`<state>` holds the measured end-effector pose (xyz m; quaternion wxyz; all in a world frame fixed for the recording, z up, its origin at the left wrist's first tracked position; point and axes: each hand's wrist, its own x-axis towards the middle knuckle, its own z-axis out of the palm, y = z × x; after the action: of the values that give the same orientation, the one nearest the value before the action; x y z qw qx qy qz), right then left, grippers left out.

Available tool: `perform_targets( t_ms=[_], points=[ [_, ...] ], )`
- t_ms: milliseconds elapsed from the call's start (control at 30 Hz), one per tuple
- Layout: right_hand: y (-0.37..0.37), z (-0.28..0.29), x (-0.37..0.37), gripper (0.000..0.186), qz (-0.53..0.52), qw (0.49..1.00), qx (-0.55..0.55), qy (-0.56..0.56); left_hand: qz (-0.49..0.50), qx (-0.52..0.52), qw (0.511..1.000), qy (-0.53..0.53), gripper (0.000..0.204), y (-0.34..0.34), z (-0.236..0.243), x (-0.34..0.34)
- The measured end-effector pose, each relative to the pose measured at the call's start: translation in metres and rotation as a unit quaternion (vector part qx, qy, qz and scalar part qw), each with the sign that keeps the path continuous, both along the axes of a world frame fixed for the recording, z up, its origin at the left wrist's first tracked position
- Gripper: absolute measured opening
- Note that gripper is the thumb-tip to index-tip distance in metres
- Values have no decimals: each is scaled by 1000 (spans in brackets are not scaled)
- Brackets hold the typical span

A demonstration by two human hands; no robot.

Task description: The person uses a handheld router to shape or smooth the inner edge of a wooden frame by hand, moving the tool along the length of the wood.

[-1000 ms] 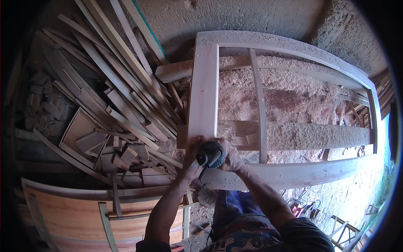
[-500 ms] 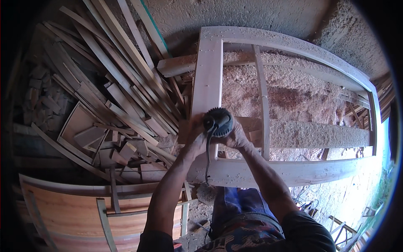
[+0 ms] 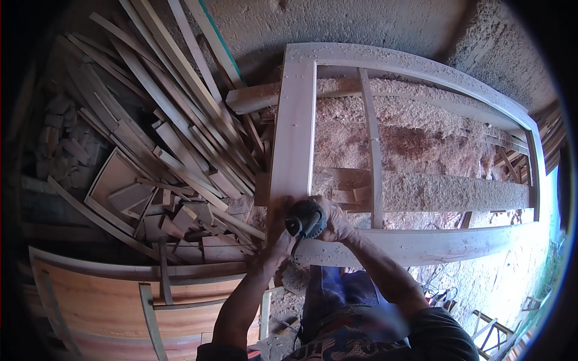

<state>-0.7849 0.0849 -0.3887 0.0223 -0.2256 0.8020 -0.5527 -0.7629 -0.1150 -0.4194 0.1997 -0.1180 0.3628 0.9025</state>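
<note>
Dark power tool [image 3: 306, 218] gripped at the near corner of a pale wooden frame [image 3: 295, 126]

From here I see the left hand [image 3: 277, 222] on one side of the power tool and the right hand [image 3: 337, 224] on the other, their fingers clamped around its body, though the fingertips are mostly hidden. The tool stands over the frame's near-left corner; whether its underside touches the wood, I cannot tell. A cord [image 3: 294, 249] hangs off its near side. A narrow slat [image 3: 371, 144] crosses the frame's opening, and shavings [image 3: 343, 144] lie thick beneath. Off to the left are long wood strips [image 3: 180, 78] and a heap of offcuts [image 3: 66, 144], with an orange-brown panel [image 3: 102, 295] nearer the person.
</note>
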Motion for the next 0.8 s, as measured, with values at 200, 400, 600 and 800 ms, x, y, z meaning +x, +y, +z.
perform_targets(
  t_ms=[200,400,600,800],
  points=[
    [1,-7,3,76,89,995,-31,13,41,-76,996,-4,48,6,-17,28],
    [2,-18,3,76,93,994,-44,33,68,-86,993,-37,29,18,40,28],
    [-2,-15,4,73,74,997,-22,31,22,77,997,3,32,2,-21,20],
    [-12,-25,4,65,53,997,-37,45,-82,468,874,104,35,-10,-75,3]
  ],
)
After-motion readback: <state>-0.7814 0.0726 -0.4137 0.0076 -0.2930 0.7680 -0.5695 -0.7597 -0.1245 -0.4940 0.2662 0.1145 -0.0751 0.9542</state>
